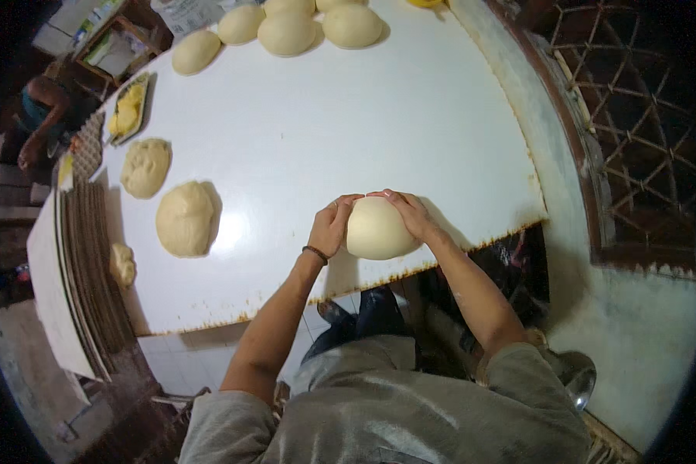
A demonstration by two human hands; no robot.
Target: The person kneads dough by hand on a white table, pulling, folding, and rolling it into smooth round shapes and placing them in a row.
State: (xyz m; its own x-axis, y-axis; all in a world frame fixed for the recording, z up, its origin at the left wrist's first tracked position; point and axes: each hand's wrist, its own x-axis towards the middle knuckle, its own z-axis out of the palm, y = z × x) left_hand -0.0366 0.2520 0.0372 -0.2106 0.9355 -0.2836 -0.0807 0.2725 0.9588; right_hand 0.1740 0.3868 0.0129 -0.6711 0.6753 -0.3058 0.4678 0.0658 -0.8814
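Note:
A smooth, pale round of dough (380,232) lies at the near edge of the white table (325,124), between my two hands. My left hand (332,226) curves round its left side, and my right hand (408,213) cups its upper right, with the fingertips of both meeting along the far side. Two rougher, lumpy dough masses sit to the left, a larger one (185,220) and a smaller one (145,168) behind it, with a small scrap of dough (122,265) at the left edge.
Several smooth dough balls (286,32) line the far edge. A tray of yellow lumps (127,108) and stacked boards (77,271) are on the left, where another person (42,116) is visible. A wall with a lattice window (619,131) borders the right.

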